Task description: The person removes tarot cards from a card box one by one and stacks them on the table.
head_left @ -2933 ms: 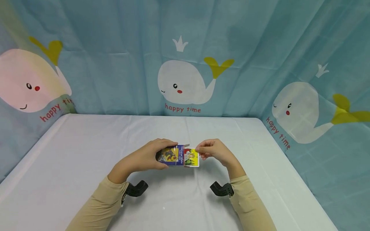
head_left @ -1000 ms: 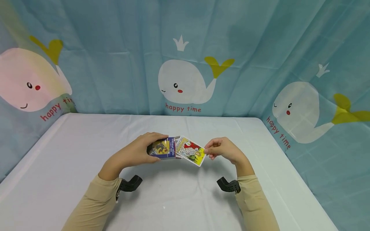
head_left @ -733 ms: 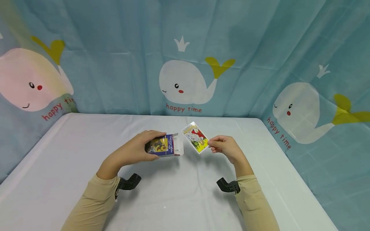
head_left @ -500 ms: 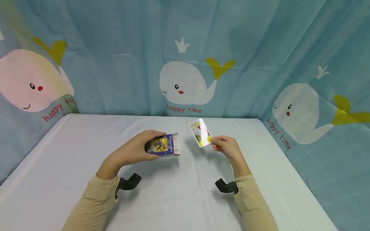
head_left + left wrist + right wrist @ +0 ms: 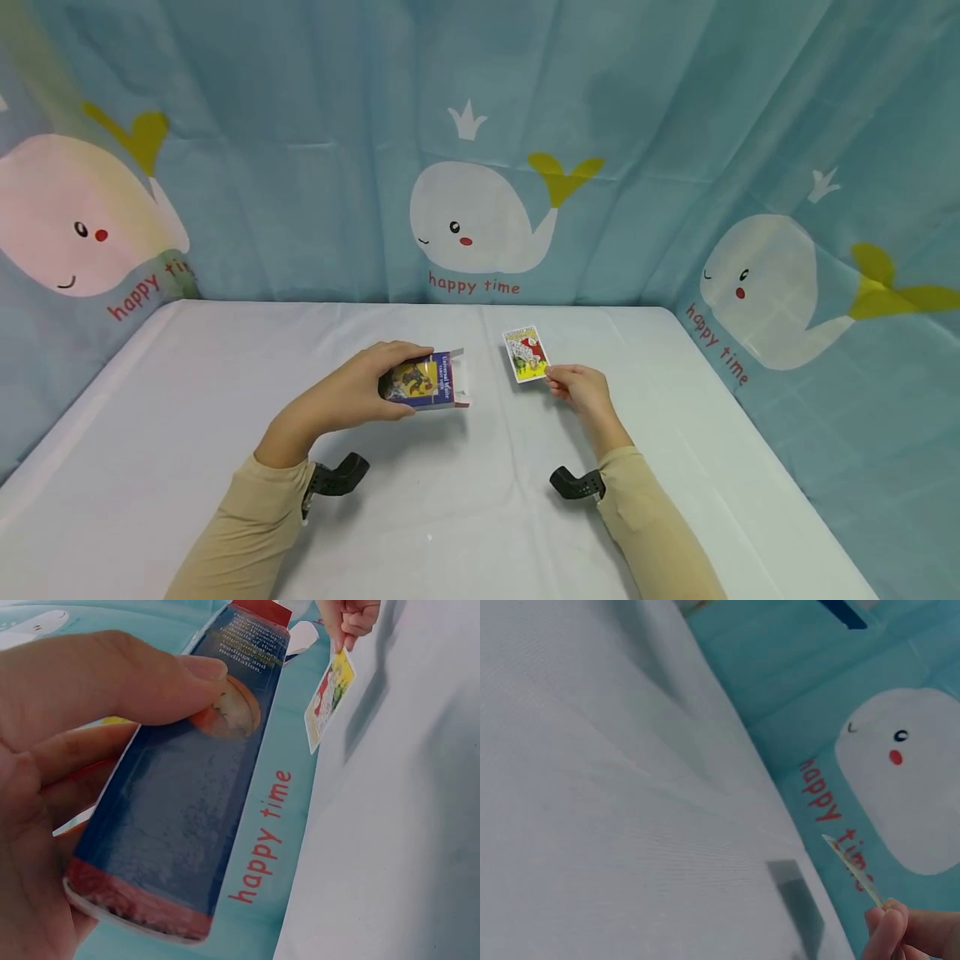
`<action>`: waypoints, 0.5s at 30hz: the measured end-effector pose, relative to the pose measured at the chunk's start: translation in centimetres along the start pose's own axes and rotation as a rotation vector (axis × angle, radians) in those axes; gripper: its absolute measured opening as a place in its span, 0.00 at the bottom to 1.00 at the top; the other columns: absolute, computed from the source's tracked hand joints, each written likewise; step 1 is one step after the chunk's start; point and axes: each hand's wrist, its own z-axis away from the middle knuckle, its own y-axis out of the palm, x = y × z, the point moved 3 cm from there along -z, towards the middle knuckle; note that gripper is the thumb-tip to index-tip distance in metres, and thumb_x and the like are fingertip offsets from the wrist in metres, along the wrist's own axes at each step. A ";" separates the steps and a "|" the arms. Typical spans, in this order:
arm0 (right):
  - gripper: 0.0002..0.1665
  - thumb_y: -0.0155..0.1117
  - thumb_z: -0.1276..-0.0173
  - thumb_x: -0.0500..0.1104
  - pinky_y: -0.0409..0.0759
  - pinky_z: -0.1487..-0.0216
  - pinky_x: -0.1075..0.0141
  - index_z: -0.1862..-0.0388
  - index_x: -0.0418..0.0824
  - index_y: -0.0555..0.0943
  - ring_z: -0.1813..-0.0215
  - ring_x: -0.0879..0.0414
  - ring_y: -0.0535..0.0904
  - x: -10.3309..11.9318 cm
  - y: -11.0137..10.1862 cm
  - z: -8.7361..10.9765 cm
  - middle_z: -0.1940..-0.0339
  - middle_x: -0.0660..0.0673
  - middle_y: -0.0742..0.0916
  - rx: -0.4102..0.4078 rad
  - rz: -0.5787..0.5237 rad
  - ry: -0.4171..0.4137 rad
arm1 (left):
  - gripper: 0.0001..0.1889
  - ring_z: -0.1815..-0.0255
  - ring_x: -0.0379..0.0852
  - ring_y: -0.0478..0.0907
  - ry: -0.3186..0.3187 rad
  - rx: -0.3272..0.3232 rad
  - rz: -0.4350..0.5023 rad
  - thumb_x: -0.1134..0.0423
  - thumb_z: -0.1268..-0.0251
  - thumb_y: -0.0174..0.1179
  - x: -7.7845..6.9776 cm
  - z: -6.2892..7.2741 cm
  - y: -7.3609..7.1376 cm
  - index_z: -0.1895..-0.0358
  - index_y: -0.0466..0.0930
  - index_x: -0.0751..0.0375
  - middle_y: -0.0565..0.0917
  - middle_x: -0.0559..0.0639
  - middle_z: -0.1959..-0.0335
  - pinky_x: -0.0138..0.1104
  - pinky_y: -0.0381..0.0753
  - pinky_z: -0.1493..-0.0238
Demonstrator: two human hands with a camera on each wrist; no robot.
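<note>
In the head view my left hand (image 5: 356, 396) grips a blue tarot card box (image 5: 420, 382), thumb on the near side and fingers on the far side. Its flap end faces right and stands open. The left wrist view shows the thumb pressed on the box's narrow printed side (image 5: 180, 787). To the right, my right hand (image 5: 587, 396) pinches a tarot card (image 5: 527, 354) by its lower right corner, picture side up. That card appears nearly edge-on in the right wrist view, a thin card edge (image 5: 855, 870) above the fingertips.
A white cloth covers the table (image 5: 480, 500). Behind it hangs a blue-green curtain (image 5: 300, 208) printed with whales. A black wrist camera mount (image 5: 341, 475) juts from the left sleeve, and another mount (image 5: 576, 483) from the right.
The right hand has drawn the card out of the box and carried it right and away from me, turning it more upright. The left hand moved the box a little left and farther away.
</note>
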 end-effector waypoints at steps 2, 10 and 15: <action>0.15 0.65 0.33 0.34 0.79 0.71 0.75 0.50 0.26 0.81 0.74 0.66 0.80 -0.4 0.1 -0.1 0.78 0.52 0.86 -0.010 -0.006 0.007 | 0.40 0.36 0.55 0.71 0.008 0.003 -0.004 0.64 0.48 0.73 0.0 -0.1 0.1 0.28 0.69 0.57 0.74 0.56 0.32 0.49 0.72 0.41; 0.15 0.67 0.35 0.33 0.79 0.71 0.75 0.51 0.26 0.82 0.76 0.66 0.80 -1.1 0.9 -0.2 0.79 0.52 0.86 -0.072 -0.044 0.004 | 0.40 0.34 0.54 0.70 0.002 0.008 -0.012 0.63 0.48 0.73 0.0 -0.1 0.3 0.29 0.69 0.55 0.74 0.55 0.31 0.50 0.70 0.39; 0.12 0.66 0.35 0.32 0.79 0.73 0.75 0.55 0.25 0.83 0.77 0.65 0.80 -1.2 1.3 0.2 0.79 0.49 0.86 -0.115 -0.012 -0.043 | 0.39 0.35 0.55 0.71 0.009 0.013 -0.018 0.63 0.48 0.73 0.0 -0.1 0.3 0.29 0.69 0.57 0.74 0.56 0.32 0.50 0.70 0.40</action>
